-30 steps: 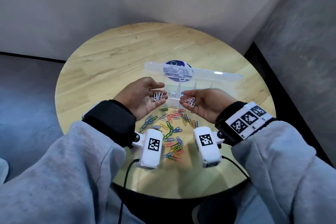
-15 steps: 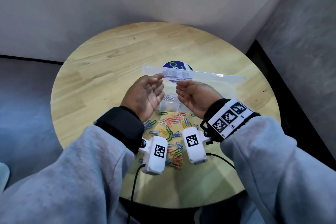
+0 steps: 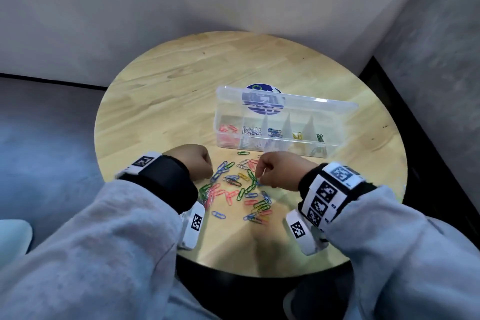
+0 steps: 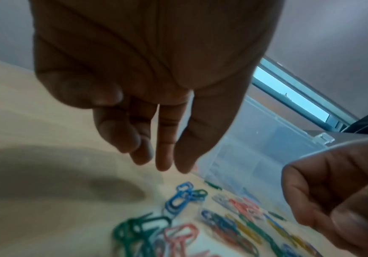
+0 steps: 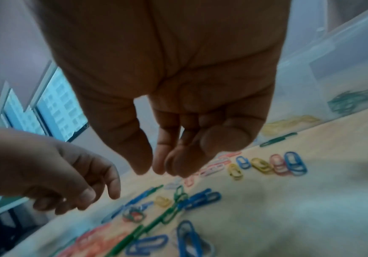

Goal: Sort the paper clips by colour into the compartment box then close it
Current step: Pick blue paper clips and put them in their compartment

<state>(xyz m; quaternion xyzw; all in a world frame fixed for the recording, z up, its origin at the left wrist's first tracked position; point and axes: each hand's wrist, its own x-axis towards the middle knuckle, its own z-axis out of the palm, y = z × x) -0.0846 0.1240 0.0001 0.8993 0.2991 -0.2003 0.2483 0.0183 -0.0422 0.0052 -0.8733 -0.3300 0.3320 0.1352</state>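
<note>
- Fingers [image 5: 143, 156] of the right hand [image 3: 280, 169] hang loosely curled, holding nothing; left hand [image 3: 192, 161] likewise.
- Paper clips [image 3: 241, 189] lie scattered just beneath on the surface [image 3: 168, 86]: light, slippery, best pinched at an end.
- Box [image 3: 337, 122] open beyond.

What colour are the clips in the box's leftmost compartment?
Red to pink clips fill the leftmost compartment of the clear box; the head view shows it best.
</note>
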